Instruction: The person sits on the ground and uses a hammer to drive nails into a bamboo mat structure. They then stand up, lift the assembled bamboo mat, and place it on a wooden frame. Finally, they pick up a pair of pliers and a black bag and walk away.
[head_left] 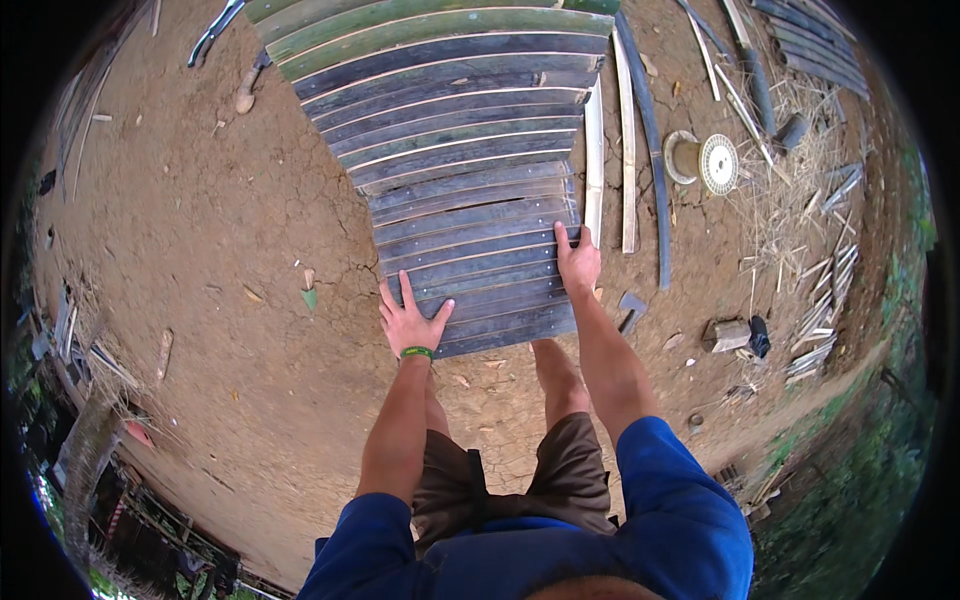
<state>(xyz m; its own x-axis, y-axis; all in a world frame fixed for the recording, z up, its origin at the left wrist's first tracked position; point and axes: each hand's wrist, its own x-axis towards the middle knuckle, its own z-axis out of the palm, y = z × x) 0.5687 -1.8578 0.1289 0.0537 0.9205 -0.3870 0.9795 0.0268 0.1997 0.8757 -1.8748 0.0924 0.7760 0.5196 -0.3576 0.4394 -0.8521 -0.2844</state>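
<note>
Head view: my left hand (410, 322) splayed flat, right hand (577, 262) pressing the stiff bamboo-slat mat (470, 180), 12 o'clock; grab side edges, nothing gripped.

A mat of bamboo slats (465, 170) lies on the dirt ground (200, 250). Loose strips (627, 150) lie along its right edge; a spool (717, 163) sits farther right.

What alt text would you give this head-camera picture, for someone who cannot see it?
Seen from above, a person presses the left hand and right hand flat on a mat of bamboo slats laid on cracked dirt. A wire spool lies nearby.
</note>
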